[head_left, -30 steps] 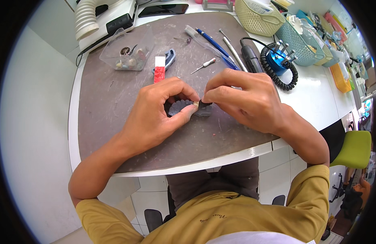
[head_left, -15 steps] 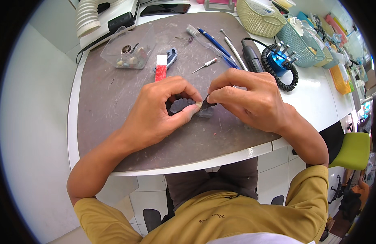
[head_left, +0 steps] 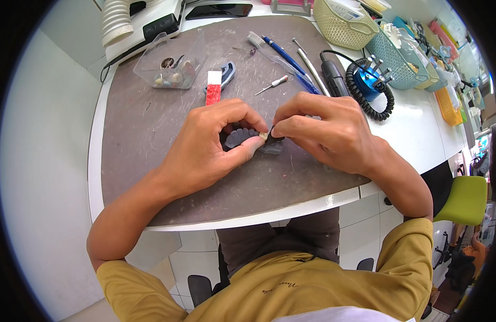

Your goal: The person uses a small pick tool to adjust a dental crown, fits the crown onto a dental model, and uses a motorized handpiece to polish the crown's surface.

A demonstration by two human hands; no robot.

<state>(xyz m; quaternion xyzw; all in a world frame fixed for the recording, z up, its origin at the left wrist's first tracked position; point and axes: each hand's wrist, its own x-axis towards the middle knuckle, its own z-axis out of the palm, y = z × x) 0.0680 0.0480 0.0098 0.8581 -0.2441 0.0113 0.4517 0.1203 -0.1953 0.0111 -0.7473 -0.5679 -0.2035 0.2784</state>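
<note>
Left grip pinches a small cream tooth-shaped piece at the dark-grey toothed dental model; right grip pinches what seems a thin black strip by that model's right half.

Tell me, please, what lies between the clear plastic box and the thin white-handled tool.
Between the box and the tool, the head view shows a red-and-white strip and a grey-blue curved piece.

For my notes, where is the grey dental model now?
In the head view, the grey model is near the centre, between the left hand and the right hand, partly hidden.
</note>
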